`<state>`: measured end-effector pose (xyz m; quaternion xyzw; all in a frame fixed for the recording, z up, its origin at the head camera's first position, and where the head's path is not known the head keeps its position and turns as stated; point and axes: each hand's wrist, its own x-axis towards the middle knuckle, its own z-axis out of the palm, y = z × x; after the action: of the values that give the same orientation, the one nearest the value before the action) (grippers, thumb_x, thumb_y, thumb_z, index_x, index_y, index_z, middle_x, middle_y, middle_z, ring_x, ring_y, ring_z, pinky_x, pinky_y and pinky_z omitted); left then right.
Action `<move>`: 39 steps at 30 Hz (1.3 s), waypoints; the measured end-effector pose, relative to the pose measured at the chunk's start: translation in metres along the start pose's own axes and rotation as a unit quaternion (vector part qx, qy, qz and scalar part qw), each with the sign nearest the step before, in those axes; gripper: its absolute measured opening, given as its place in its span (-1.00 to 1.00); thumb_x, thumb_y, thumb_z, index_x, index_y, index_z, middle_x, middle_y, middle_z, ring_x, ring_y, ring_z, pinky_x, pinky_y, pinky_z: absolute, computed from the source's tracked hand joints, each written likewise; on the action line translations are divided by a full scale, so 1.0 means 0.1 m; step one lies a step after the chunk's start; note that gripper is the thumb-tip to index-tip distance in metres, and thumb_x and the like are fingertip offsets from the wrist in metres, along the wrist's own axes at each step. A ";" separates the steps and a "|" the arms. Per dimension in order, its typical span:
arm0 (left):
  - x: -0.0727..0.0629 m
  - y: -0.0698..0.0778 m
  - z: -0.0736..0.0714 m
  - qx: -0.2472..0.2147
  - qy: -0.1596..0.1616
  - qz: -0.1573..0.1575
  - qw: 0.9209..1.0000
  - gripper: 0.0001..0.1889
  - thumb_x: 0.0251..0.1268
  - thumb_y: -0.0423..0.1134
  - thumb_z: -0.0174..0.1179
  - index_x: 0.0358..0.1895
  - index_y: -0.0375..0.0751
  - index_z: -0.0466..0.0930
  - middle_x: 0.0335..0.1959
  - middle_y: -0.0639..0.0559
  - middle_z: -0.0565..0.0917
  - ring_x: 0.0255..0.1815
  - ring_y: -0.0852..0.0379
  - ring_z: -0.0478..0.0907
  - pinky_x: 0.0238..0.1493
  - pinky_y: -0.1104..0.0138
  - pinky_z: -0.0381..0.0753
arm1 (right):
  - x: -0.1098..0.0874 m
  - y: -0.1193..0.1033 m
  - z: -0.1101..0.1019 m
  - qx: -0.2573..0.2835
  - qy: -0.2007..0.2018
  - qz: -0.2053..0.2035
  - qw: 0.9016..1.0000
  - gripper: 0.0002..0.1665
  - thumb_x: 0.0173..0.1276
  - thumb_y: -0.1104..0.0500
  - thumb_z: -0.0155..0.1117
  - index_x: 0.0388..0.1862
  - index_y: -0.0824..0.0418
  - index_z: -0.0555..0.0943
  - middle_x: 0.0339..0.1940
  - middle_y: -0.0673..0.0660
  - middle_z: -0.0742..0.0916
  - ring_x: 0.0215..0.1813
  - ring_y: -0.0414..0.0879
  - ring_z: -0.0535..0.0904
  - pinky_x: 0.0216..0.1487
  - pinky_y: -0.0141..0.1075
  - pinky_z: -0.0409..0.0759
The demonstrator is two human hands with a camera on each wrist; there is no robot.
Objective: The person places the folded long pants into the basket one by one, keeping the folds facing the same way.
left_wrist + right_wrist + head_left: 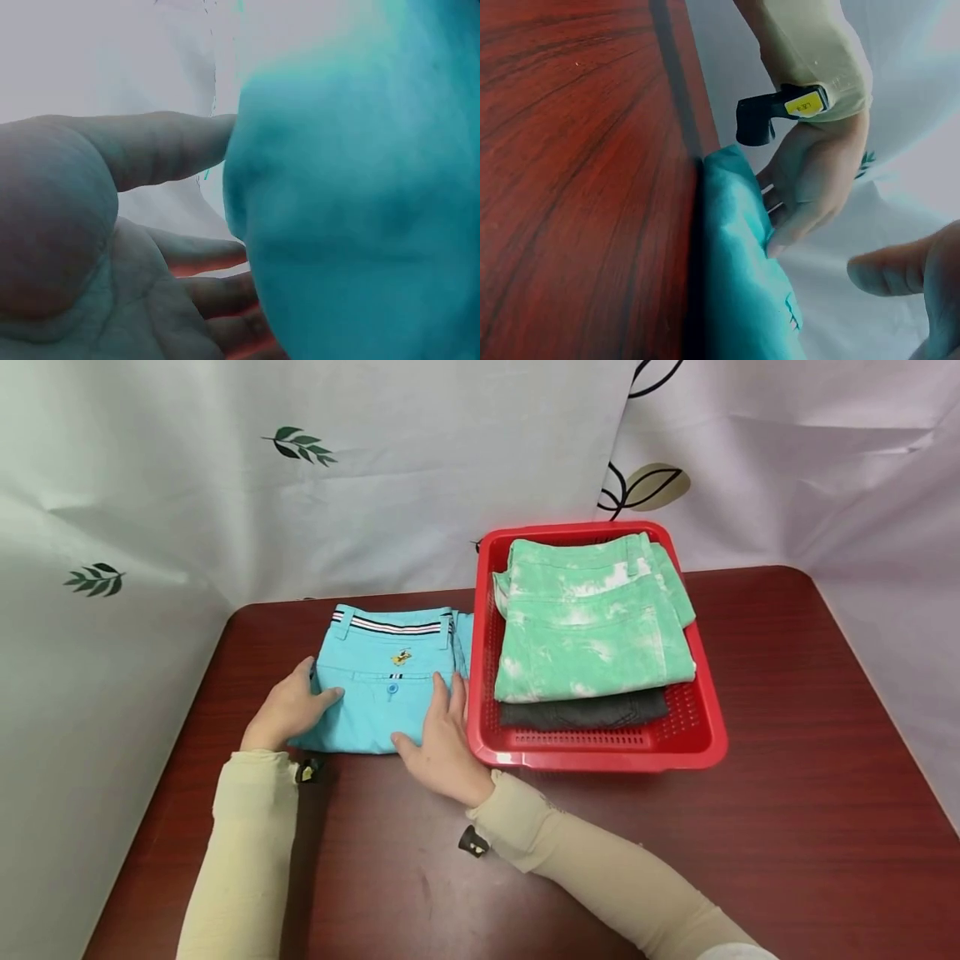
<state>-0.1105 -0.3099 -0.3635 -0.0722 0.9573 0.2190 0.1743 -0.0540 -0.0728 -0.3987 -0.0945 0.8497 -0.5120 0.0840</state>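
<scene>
Folded light-blue pants point(375, 714) lie on the table left of the basket. Their striped waistband faces the back, and a buttoned pocket and small embroidered figure are on top. At their left edge is my left hand point(288, 706), its thumb touching the cloth and its fingers along the side. In the left wrist view, those fingers point(232, 326) pass partly behind the blue cloth point(352, 210). My right hand point(446, 747) is at the pants' right side, fingers extended beside the basket. Its thumb point(889, 270) stands apart from the cloth in the right wrist view.
A red plastic basket point(600, 762) stands close beside my right hand. Inside, folded green-and-white tie-dye pants point(592, 643) lie on a dark folded garment point(585, 712). The dark red wooden table point(810, 735) meets pale curtains point(420, 468) at the back and sides.
</scene>
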 end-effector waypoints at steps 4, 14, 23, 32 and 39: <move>0.01 0.01 -0.02 0.001 -0.004 -0.003 1.000 -0.13 0.56 -0.10 0.02 0.54 -0.60 -0.32 0.49 -0.62 -0.01 0.45 -0.53 0.07 0.35 -0.31 0.19 | 0.01 0.01 0.02 -0.011 0.031 0.003 0.999 0.13 0.33 0.04 0.40 0.62 0.38 -0.06 0.64 0.35 -0.07 0.64 0.19 -0.21 0.55 0.08 0.00; 0.09 0.00 -0.02 -0.008 -0.010 -0.005 1.000 -0.15 0.57 -0.09 -0.02 0.53 -0.60 -0.30 0.48 -0.62 0.02 0.38 -0.51 0.15 0.31 -0.32 0.24 | 0.11 0.08 0.06 0.029 0.054 0.011 0.998 0.10 0.35 0.12 0.38 0.63 0.32 -0.07 0.63 0.41 -0.13 0.64 0.20 -0.27 0.52 0.11 0.11; 0.12 0.04 0.03 -0.018 -0.008 -0.010 1.000 -0.17 0.60 -0.09 -0.06 0.55 -0.55 -0.33 0.49 -0.61 0.02 0.37 -0.50 0.18 0.29 -0.33 0.28 | 0.17 0.12 0.06 0.054 0.064 0.054 0.995 0.09 0.35 0.11 0.37 0.65 0.23 -0.07 0.60 0.40 0.05 0.62 0.20 -0.13 0.46 0.15 0.23; 0.10 0.01 0.08 -0.048 -0.002 -0.011 0.999 -0.18 0.62 -0.07 -0.12 0.58 -0.46 -0.39 0.53 -0.56 -0.04 0.42 -0.49 0.13 0.30 -0.33 0.25 | 0.20 0.14 0.07 0.071 0.076 0.044 0.994 0.07 0.36 0.14 0.34 0.65 0.27 -0.07 0.61 0.38 0.07 0.63 0.18 -0.14 0.49 0.13 0.15; 0.06 0.00 0.09 -0.083 -0.008 -0.022 0.996 -0.21 0.59 -0.16 -0.17 0.58 -0.39 -0.46 0.57 -0.49 -0.14 0.43 -0.46 0.06 0.33 -0.35 0.18 | 0.23 0.18 0.10 0.082 0.084 0.039 0.992 0.05 0.38 0.16 0.30 0.64 0.33 -0.10 0.63 0.33 0.08 0.64 0.15 -0.14 0.53 0.10 0.09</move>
<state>-0.1136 -0.3060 -0.3733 -0.1056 0.9326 0.2947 0.1798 -0.0748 -0.0786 -0.4201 -0.0107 0.8117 -0.5827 0.0397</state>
